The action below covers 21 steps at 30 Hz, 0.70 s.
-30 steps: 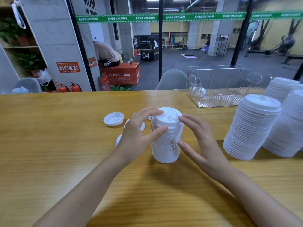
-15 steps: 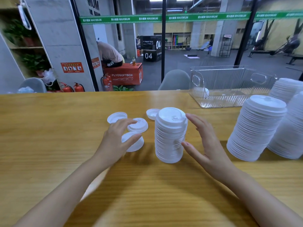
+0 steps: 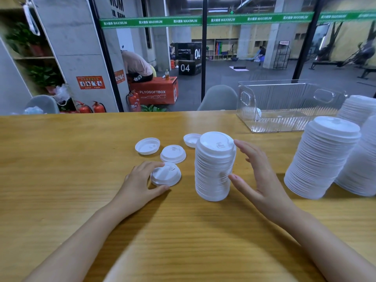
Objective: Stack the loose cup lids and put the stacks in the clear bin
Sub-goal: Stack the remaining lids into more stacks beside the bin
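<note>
Left of centre, the left hand (image 3: 140,180) pinches one loose lid (image 3: 165,176); three more lids (image 3: 173,154) lie above it on the tabletop (image 3: 61,159); beside the centre stack (image 3: 214,167) the right hand (image 3: 260,176) waits, fingers straight; taller stacks (image 3: 321,157) stand at right; the clear bin (image 3: 284,106), upper right, holds no stack yet.

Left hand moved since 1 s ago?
Yes. The left hand came off the center stack and went left and nearer the person; it now grips the nearest loose lid.
</note>
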Motion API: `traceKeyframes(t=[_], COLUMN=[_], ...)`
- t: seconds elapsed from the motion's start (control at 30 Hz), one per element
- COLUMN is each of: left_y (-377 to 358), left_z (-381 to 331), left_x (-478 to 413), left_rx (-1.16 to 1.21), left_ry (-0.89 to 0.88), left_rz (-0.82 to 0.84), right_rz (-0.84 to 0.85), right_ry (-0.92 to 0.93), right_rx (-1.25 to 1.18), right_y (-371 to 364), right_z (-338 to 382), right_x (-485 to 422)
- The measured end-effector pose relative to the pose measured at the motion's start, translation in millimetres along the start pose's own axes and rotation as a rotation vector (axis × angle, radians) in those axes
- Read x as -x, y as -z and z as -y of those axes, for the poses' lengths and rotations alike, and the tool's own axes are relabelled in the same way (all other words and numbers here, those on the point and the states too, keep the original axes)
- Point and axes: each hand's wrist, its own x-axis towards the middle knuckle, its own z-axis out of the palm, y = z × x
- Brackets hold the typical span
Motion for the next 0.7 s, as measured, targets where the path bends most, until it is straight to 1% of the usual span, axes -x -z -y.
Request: traceKeyframes(t=[0.1, 0.23, 0.3, 0.43, 0.53, 0.6, 0.7], left_y=[-0.1, 1.6, 4.2, 11.7, 22.5, 30.9, 38.5], left_z=[-2.5, -5.0, -10.7, -30.6, -53.1, -71.1, -101.1], left_x=[-1.2, 0.2, 0.9, -1.5, -5.0, -8.5, -13.2], left_rx=[0.016, 0.020, 0.054, 0.244, 0.415, 0.501, 0.525], left_ry=[-0.003, 0.018, 0.013, 0.011, 0.013, -0.014, -0.099], left_rz=[-0.032, -0.021, -0.063, -0.214, -0.265, -0.254, -0.185], right_rz=[-0.002, 0.000, 0.002, -0.001, -0.008, -0.017, -0.031], right_ry=[-0.002, 0.001, -0.002, 0.000, 0.009, 0.011, -0.001], right_rx=[-0.004, -0.004, -0.007, -0.004, 0.008, 0.019, 0.029], right_y=[0.4, 1.2, 1.5, 1.3, 1.4, 1.7, 2.2], right_z=[0.5, 2.0, 2.5, 2.6, 2.9, 2.5, 0.9], right_x=[0.0, -0.3, -0.3, -0.5, -0.9, -1.3, -1.5])
